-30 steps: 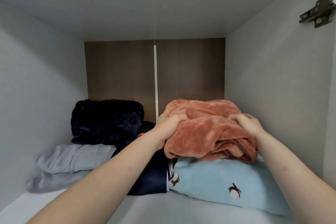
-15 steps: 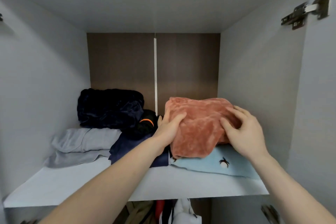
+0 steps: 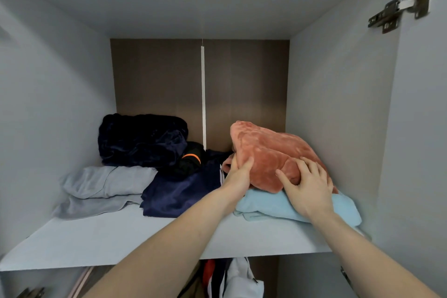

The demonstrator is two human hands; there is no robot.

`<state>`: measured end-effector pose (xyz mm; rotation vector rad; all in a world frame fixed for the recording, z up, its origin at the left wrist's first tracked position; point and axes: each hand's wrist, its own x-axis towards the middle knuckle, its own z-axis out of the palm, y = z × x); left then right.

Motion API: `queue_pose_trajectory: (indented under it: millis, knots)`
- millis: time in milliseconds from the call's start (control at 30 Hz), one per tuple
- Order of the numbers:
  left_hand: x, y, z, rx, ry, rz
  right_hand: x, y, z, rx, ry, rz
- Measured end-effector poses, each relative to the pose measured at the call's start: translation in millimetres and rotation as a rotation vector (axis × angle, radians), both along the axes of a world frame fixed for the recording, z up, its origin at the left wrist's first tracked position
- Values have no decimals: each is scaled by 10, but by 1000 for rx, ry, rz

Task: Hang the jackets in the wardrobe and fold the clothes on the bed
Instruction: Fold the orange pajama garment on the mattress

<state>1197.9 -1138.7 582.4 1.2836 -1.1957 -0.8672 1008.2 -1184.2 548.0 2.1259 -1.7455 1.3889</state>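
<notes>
dim soft light from the front, shadowed back corners, wide-angle bending at edges, slightly soft focus

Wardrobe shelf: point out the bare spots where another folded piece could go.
The shelf is bare along its front edge, widest at front left before the grey clothes and navy garment. The right is crowded: both hands hold the rust fleece atop the light blue fold.

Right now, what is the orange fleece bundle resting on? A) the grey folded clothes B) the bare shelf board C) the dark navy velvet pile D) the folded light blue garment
D: the orange fleece bundle sits atop the folded light blue garment, both hands on it.
</notes>
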Motion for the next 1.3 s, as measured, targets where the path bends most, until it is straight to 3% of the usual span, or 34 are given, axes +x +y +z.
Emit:
queue_pose_trajectory:
  millis: [233,433,600,700,867,967,1067,1300]
  knots:
    - [-141,-330,-13,71,57,-48,-35,-380,-174,-116,-103,20]
    - [-35,-355,27,87,28,-61,-29,-497,-126,-88,-122,73]
    - [192,-81,199,-38,-147,1,-76,-312,73,-85,-61,39]
    - [237,78,212,-211,-397,48,-67,-178,243,-114,-29,38]
    - [223,309,303,-153,-689,-3,7,97,407,25,65,91]
    - [355,613,388,-229,-759,82,112,381,436,-90,-160,215]
    - [610,1093,319,-279,-867,152,331,732,365,-166,-259,402]
    - [1263,2557,-190,-226,-977,358,1103,1512,-143,60,-319,913]
